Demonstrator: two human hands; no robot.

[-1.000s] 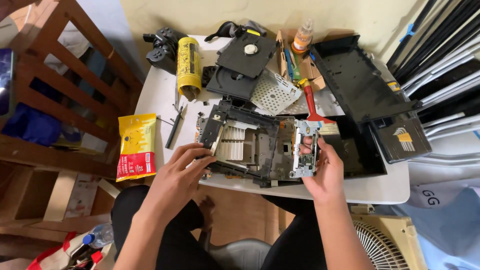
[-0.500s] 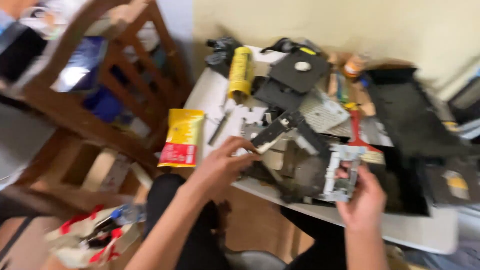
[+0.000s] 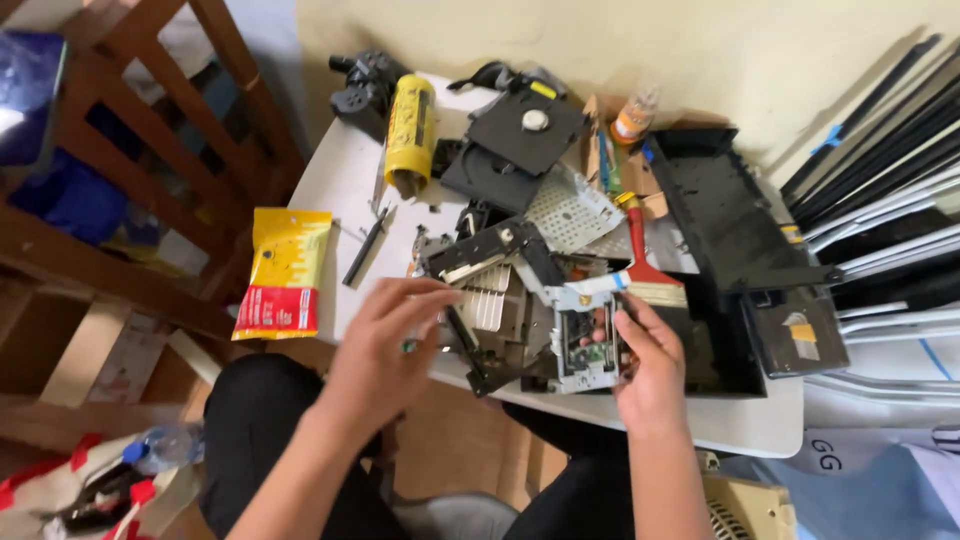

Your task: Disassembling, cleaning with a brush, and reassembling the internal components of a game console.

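White and crowded, the surface (image 3: 340, 170) sits against a pale wall, with a wooden chair (image 3: 150, 170) off to the left and a yellow-and-red packet (image 3: 284, 272) hanging at its near edge. Further along lie a thin dark tool (image 3: 365, 246), a yellow can (image 3: 411, 133) on its side and a black controller (image 3: 362, 84) behind it. The left hand (image 3: 385, 350) hovers at the left end of the dismantled drive chassis (image 3: 490, 300), fingers (image 3: 425, 295) curled loosely toward a dark bracket; whether they pinch it or only touch it I cannot tell. That chassis lies in the middle of the surface, at the near edge, between both hands. The right hand (image 3: 650, 365) has its fingers closed on a small grey mechanism (image 3: 585, 345), held upright against the chassis. Behind stand a black disc tray (image 3: 525, 135), a perforated plate (image 3: 570, 210) and a red-handled brush (image 3: 645, 262); a black casing (image 3: 730, 215) lies to the right. To my eye, the work goes best if the right hand keeps the mechanism steady while the left frees the bracket gently, minding the pale ribbon cable (image 3: 590, 290) so it is not torn.
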